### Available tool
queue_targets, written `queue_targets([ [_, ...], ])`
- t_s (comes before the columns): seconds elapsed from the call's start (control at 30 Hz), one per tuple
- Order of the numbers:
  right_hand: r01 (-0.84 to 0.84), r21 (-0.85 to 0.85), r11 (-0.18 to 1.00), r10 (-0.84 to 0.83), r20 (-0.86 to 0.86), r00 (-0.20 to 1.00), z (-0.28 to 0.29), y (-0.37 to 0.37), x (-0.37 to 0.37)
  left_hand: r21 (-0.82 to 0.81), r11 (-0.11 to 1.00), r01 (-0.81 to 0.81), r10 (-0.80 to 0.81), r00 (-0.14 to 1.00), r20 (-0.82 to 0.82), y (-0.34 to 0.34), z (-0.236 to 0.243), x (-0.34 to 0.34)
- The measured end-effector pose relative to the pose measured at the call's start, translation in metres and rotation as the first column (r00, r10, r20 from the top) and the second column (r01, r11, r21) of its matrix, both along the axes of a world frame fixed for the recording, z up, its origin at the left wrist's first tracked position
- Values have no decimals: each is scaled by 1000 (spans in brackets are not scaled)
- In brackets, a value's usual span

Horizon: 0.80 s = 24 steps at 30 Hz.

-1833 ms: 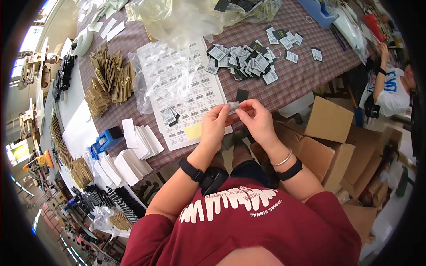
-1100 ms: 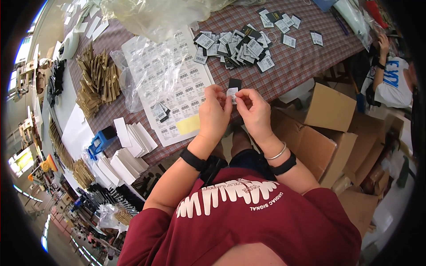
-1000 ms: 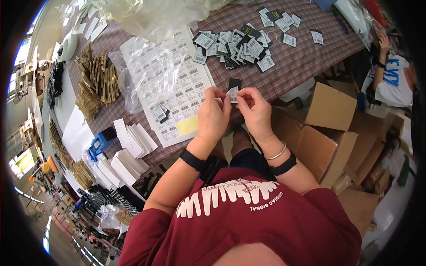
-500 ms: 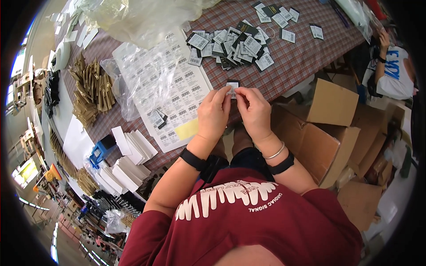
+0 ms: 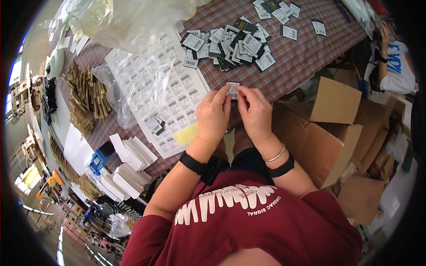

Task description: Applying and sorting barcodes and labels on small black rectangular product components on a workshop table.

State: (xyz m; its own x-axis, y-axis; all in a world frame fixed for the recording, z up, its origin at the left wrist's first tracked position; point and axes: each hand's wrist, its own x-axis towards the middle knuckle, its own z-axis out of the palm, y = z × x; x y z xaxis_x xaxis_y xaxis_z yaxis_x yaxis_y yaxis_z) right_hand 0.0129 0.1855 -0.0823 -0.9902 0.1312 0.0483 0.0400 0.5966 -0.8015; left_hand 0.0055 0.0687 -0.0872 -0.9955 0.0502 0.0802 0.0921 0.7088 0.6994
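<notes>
At the table's near edge, both my hands pinch one small hang tag [image 5: 233, 90] with a white label on its face. My left hand [image 5: 212, 116] grips its left side between thumb and forefinger, and my right hand [image 5: 256, 114] its right side. The fingers partly cover the tag. Beyond my hands is a loose pile of black hang tags with white barcode labels [image 5: 230, 46]. Sheets of barcode stickers [image 5: 166, 95] lie to the left of my hands, with a few labelled tags [image 5: 156, 124] on top.
Clear plastic [image 5: 133, 24] covers the sheets' far part. Brown tags [image 5: 86, 95], a blue tool [image 5: 101, 157] and stacked white cards [image 5: 133, 153] are at left. Open cardboard boxes [image 5: 335, 104] stand on the right. Another person [image 5: 396, 68] is at far right.
The tag's dark top band showed half a second ago; now its white label reaches close to the top edge. Both hands stay pinched in nearly the same place. The view has shifted slightly.
</notes>
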Motion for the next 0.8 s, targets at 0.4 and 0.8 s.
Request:
queue_targets([
  [0.4, -9, 39, 999, 10, -3, 1000, 0, 0, -1, -46, 999, 2, -3, 1000, -14, 2, 1, -1],
  [0.8, -21, 51, 998, 22, -8, 1000, 1, 1, -2, -42, 999, 4, -4, 1000, -14, 2, 1, -1],
])
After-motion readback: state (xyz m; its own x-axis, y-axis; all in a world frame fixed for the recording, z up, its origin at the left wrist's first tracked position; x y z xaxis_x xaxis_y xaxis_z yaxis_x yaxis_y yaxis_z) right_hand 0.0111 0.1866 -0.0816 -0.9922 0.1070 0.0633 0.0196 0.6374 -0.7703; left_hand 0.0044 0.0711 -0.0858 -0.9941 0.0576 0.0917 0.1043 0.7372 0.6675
